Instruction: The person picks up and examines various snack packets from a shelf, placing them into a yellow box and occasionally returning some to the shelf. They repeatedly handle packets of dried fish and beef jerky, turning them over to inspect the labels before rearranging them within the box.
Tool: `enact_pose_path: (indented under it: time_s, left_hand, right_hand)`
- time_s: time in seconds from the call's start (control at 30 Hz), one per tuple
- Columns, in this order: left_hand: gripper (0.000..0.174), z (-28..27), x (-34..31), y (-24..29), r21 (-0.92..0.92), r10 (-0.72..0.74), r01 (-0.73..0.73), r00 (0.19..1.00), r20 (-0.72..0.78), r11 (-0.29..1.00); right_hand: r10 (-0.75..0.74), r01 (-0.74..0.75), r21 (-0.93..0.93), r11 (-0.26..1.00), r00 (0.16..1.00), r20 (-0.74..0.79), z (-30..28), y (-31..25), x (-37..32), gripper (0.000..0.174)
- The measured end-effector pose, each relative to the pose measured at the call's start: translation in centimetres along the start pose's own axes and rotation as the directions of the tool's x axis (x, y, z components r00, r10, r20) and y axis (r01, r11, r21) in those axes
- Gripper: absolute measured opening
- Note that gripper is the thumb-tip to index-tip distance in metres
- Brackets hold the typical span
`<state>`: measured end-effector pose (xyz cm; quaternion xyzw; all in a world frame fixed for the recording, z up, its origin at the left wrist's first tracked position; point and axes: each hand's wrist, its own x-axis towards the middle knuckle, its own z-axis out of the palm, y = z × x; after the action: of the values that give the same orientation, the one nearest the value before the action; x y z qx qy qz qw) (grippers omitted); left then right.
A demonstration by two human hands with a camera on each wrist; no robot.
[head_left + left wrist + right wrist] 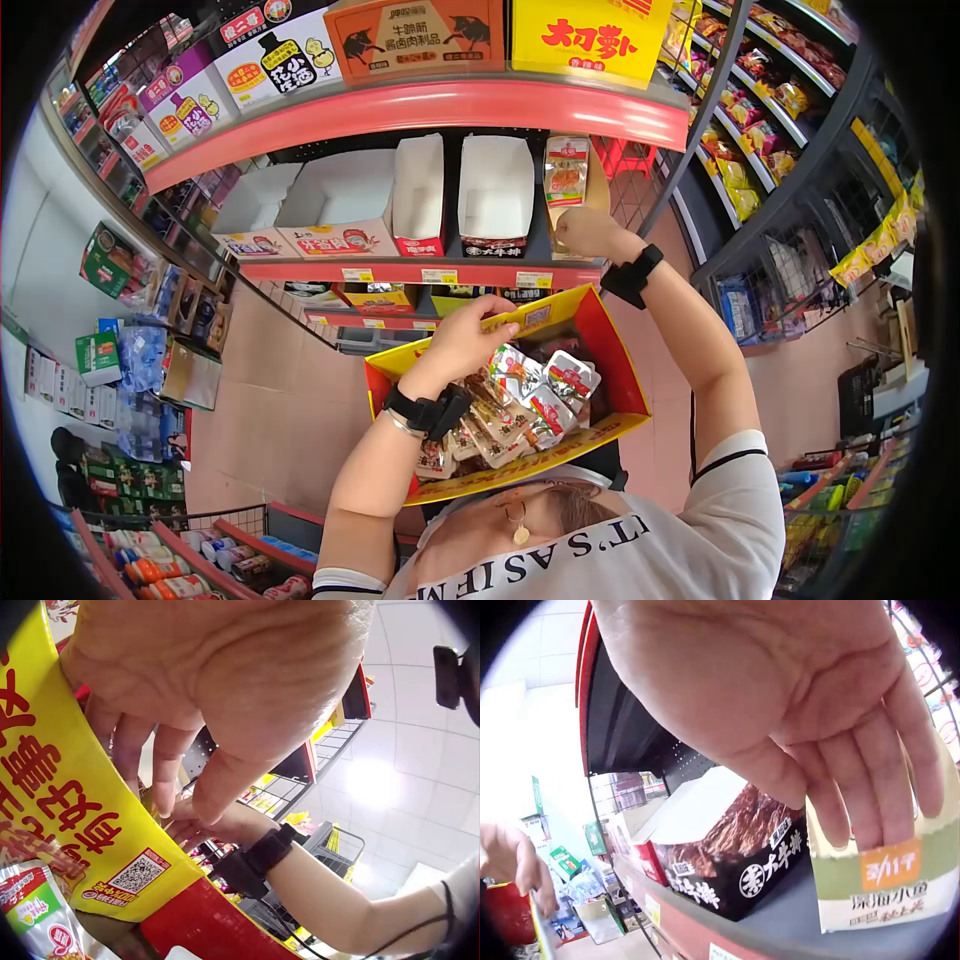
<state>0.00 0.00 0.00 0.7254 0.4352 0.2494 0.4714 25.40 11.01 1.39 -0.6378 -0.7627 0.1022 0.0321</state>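
Note:
A yellow and red open box (635, 385) full of small snack packets (500, 405) is held before the chest. My left hand (462, 345) grips its far wall (67, 772), fingers over the top edge. On the shelf, my right hand (592, 235) is at the small display box (889, 900) at the right end, which has a snack pack (567, 170) upright at its back. In the right wrist view the right hand's fingers (877, 780) point down, fairly straight, at the box's low front edge; its tips are partly hidden and no item shows in them.
Left of that box stand a black display box (495, 190) and white trays (340, 200). A red shelf edge (430, 115) with larger boxes runs above. Shelves of bagged snacks (760, 110) rise at the right, and packed goods (150, 370) stand at the left.

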Motion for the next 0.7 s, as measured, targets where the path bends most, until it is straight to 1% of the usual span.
enact_pose_path:
  time_s: [0.07, 0.2, 0.27, 0.3, 0.37, 0.4, 0.43, 0.5, 0.53, 0.57, 0.6, 0.63, 0.7]
  left_hand:
    - [0.031, 0.1, 0.1, -0.6, 0.039, 0.08, -0.078, 0.995, -0.059, 0.996]
    - [0.031, -0.3, -0.2, -1.0, 0.029, 0.07, -0.069, 0.996, -0.059, 0.997]
    - [0.028, 0.0, -0.1, -0.8, 0.04, 0.091, -0.089, 0.994, -0.064, 0.995]
    - [0.028, 0.0, -0.2, -0.9, 0.033, 0.08, -0.078, 0.995, -0.061, 0.996]
    - [0.024, 0.2, 0.0, -1.1, -0.046, 0.095, -0.098, 0.993, -0.073, 0.994]
    - [0.025, 0.3, 0.1, -1.1, -0.073, 0.054, -0.06, 0.996, -0.074, 0.996]
    - [0.026, 0.4, 0.3, -1.2, -0.099, 0.014, -0.021, 0.997, -0.073, 0.995]
    - [0.028, 0.2, 0.7, -1.5, -0.127, 0.077, -0.095, 0.987, -0.138, 0.987]
    - [0.029, -0.1, 0.7, -0.8, -0.2, 0.022, -0.05, 0.99, -0.136, 0.978]
    - [0.029, -0.2, 0.8, -1.0, -0.202, 0.018, -0.045, 0.991, -0.131, 0.978]
    - [0.028, -0.3, 1.0, -1.4, -0.247, 0.033, -0.069, 0.989, -0.144, 0.967]
    - [0.028, -0.5, 1.0, -1.5, -0.292, 0.048, -0.094, 0.986, -0.159, 0.952]
    - [0.028, -0.5, 0.9, -1.3, -0.311, 0.038, -0.088, 0.986, -0.163, 0.946]
  right_hand:
    - [-0.057, 0.056, 0.072, 0.996, 0.998, 0.011, -0.5, -0.9, -1.2, 0.029]
    - [-0.086, 0.087, 0.063, 0.994, 0.996, -0.024, 0.6, -0.7, -1.7, 0.026]
    - [-0.148, 0.155, 0.043, 0.987, 0.98, -0.134, 0.8, -0.1, -2.3, 0.021]
    - [-0.147, 0.154, 0.047, 0.987, 0.982, -0.122, 0.3, -0.8, -3.0, 0.021]
    - [-0.098, 0.15, 0.169, 0.974, 0.955, -0.28, -2.1, -3.2, -5.2, 0.019]
    - [-0.152, 0.245, 0.265, 0.933, 0.932, -0.328, -2.6, -4.0, -6.0, 0.017]
    - [-0.146, 0.237, 0.272, 0.933, 0.938, -0.315, -3.1, -4.8, -6.8, 0.017]
    - [-0.326, 0.369, 0.335, 0.867, 0.928, -0.178, -3.8, -6.5, -8.0, 0.019]
    - [-0.406, 0.412, 0.332, 0.849, 0.909, -0.089, -3.5, -7.1, -8.4, 0.02]
    - [-0.482, 0.454, 0.332, 0.826, 0.876, -0.001, -3.2, -7.9, -8.7, 0.022]
    - [-0.449, 0.417, 0.203, 0.886, 0.881, 0.147, -3.1, -9.0, -9.6, 0.022]
    - [-0.456, 0.447, 0.096, 0.889, 0.848, 0.269, -1.6, -9.3, -9.4, 0.024]
    - [-0.527, 0.595, -0.068, 0.801, 0.754, 0.391, 1.1, -9.4, -9.5, 0.027]
